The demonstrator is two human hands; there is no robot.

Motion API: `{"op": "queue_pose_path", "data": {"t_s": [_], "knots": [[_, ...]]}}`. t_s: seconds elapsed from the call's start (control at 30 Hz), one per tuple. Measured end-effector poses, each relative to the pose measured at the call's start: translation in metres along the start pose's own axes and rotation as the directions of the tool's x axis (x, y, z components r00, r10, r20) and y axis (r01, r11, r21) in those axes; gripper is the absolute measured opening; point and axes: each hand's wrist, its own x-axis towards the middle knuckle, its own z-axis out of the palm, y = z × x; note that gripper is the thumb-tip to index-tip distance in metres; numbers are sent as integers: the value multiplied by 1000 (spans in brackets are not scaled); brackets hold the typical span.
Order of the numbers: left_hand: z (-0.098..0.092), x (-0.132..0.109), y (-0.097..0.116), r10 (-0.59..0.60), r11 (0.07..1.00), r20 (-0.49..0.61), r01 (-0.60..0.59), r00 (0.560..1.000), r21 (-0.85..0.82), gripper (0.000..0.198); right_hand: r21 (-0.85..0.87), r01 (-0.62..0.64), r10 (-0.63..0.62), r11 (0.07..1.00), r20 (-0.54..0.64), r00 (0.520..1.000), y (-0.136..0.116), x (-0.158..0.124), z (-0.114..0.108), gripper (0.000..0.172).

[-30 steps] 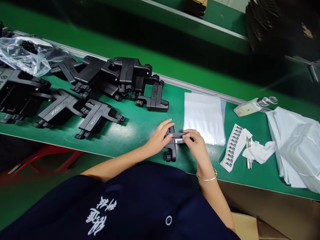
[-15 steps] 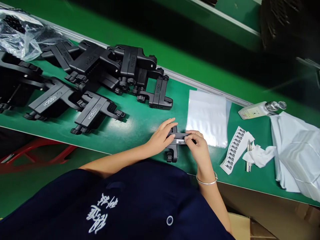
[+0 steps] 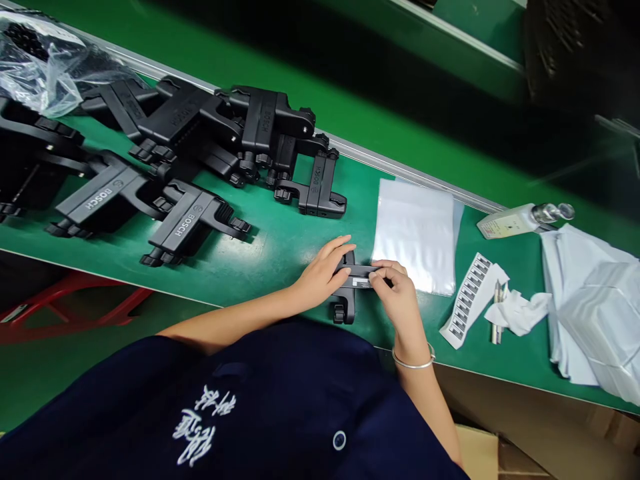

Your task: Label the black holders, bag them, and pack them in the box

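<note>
A black plastic clamp part lies on the green belt near its front edge. My left hand wraps round its left side and holds it down. My right hand, with a silver bangle at the wrist, pinches the part's right end, thumb and fingers closed over a small white label stuck on it. Both hands touch the same part.
Several black clamp parts marked BOSCH lie to the left, with a clear plastic bag behind them. Right of my hands lie a stack of clear bags, a label strip, tweezers, a crumpled wipe, a bottle and white sheets.
My hands have stayed on the black part, with only small finger shifts over the label. The view has swung a little, so the belt's things sit slightly differently.
</note>
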Motion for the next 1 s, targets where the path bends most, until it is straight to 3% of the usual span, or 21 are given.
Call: {"op": "queue_pose_path", "data": {"t_s": [0.33, 0.4, 0.47, 0.57, 0.67, 0.73, 0.87, 1.0], "knots": [[1, 0, 0, 24, 999, -15, -24, 1000, 26, 43, -59, 31, -32, 998, -15, 999, -3, -1, 0, 20], [0, -2, -2, 74, 995, -61, -70, 995, 66, 44, -79, 37, -38, 996, -17, 999, -4, -2, 1, 19], [-4, -6, -3, 201, 970, -60, -190, 978, 152, 39, -87, 46, -48, 995, -18, 999, -5, -2, 3, 18], [-16, -10, -6, 399, 855, 156, -428, 903, 292, 29, -94, 64, -65, 994, -17, 998, -4, -2, 1, 18], [-32, -6, -6, 437, 759, 347, -547, 830, 353, 29, -47, 88, -87, 995, 27, 996, 2, -2, -12, 16], [-41, 1, -4, 447, 719, 402, -589, 799, 369, 30, 9, 131, -131, 991, 76, 988, 10, -4, -26, 17], [-49, 16, 3, 464, 633, 500, -669, 731, 390, 31, -77, 216, -198, 973, 195, 961, 30, -9, -46, 49], [-45, 27, 15, 436, 551, 589, -720, 680, 422, 30, -128, 225, -199, 966, 194, 961, 42, -12, -45, 48]]}}
